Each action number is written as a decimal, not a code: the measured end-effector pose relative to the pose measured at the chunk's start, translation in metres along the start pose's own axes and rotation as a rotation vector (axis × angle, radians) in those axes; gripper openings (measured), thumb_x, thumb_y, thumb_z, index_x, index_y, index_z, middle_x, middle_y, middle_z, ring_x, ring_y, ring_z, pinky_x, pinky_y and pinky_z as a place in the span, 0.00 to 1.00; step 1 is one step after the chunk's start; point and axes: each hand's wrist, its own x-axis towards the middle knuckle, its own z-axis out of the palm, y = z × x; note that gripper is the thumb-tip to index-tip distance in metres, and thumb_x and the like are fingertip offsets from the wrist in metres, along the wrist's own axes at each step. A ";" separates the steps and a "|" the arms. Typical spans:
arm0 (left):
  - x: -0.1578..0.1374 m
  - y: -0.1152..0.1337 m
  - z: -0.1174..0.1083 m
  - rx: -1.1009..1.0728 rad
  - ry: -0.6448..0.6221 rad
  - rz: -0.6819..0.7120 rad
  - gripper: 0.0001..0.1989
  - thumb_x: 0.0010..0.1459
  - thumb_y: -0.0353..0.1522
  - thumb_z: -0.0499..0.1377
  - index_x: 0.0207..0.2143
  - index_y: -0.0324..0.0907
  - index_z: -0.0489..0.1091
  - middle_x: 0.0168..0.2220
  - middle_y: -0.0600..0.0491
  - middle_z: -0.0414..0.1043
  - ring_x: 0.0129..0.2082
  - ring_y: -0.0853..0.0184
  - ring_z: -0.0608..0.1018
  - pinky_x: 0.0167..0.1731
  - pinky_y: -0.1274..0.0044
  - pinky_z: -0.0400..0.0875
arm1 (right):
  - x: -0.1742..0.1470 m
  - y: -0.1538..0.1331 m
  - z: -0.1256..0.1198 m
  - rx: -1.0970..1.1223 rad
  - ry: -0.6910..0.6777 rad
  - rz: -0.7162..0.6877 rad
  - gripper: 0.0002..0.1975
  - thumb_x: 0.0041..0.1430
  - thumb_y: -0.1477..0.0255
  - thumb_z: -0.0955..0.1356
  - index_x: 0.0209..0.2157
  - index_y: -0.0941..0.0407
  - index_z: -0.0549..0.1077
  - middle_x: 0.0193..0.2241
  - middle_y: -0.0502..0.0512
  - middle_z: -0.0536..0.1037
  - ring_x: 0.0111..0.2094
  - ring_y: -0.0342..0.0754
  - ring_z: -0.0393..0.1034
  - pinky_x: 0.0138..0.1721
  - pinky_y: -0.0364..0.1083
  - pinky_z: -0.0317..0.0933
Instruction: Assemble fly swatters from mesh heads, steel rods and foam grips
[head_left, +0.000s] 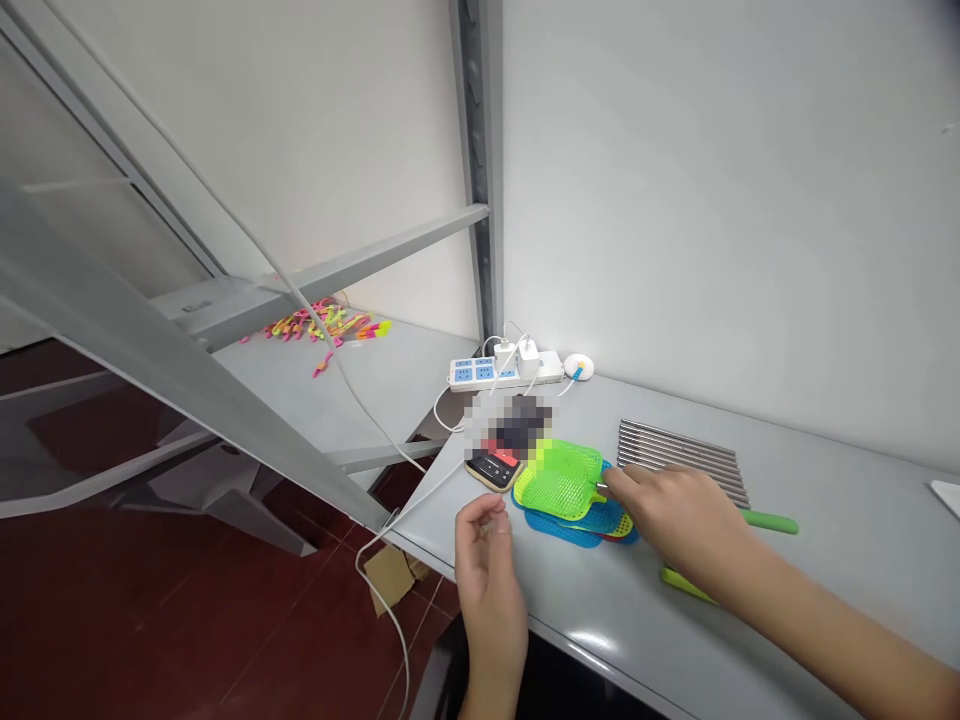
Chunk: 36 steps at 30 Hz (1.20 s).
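Lime-green plastic mesh forms the rounded-square paddle head (561,480) at our right fingertips. With the right hand (679,515), we pinch a short silver metal rod end (603,489) between thumb and forefinger, at the neck of this head. With the left hand (491,575), we hold the fingers curled and the thumb close to them, a narrow posture, near the table edge; we cannot tell whether the tips meet.

Beneath the lime-green head, we see blue plastic mesh paddle heads (577,533) in an overlapping stack. Just beside it lies a gold-rimmed black smartphone (491,470), its upper part blurred. Under our right forearm, a yellow-green elongated handle (684,584) projects; its far end is hidden.

Beyond the right hand, we find a row of slim silver metal rods (679,455) lying parallel, with a green rounded handle (772,522) near their lower ends. Behind the phone, a white rectangular power strip with blue sockets (463,374) carries two white plug-in adapters (529,359). All these rest on a grey smooth tabletop (832,600). Farther left, on a grey shelf (420,350), lies a pile of small pink and yellow pieces (322,325).
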 end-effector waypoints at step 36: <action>-0.110 0.065 0.082 0.518 -0.965 0.686 0.12 0.66 0.37 0.50 0.39 0.44 0.71 0.31 0.46 0.74 0.29 0.59 0.73 0.29 0.72 0.56 | -0.112 -0.005 -0.069 2.235 1.104 0.615 0.15 0.66 0.63 0.63 0.26 0.53 0.61 0.20 0.42 0.46 0.19 0.40 0.42 0.20 0.40 0.53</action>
